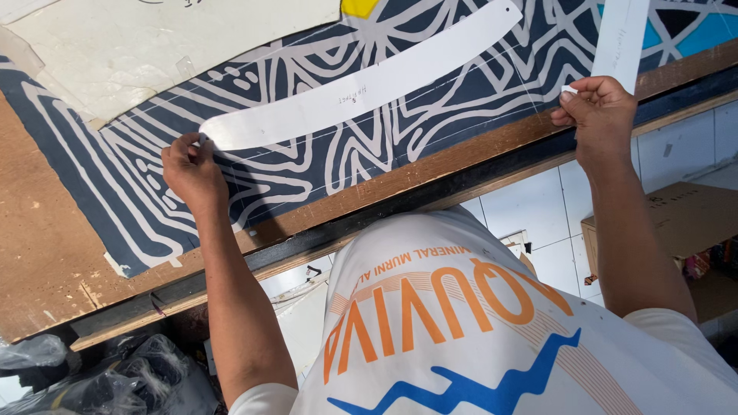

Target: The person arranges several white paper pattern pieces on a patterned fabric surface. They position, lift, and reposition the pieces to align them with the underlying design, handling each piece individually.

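A dark blue fabric (pixel 430 84) with white line pattern lies spread on a brown wooden table (pixel 38 238). On it rests a long curved white paper template (pixel 361 81). My left hand (pixel 192 170) pinches the template's near-left end against the fabric. My right hand (pixel 596 107) pinches the lower end of a second white paper strip (pixel 619 38) at the table's edge, fingers closed on it.
A large cream sheet (pixel 154 46) lies at the table's far left. Below the table edge are white floor tiles (pixel 530 215), a cardboard box (pixel 676 219) at right, and dark plastic bags (pixel 115 376) at lower left. My white printed shirt fills the bottom.
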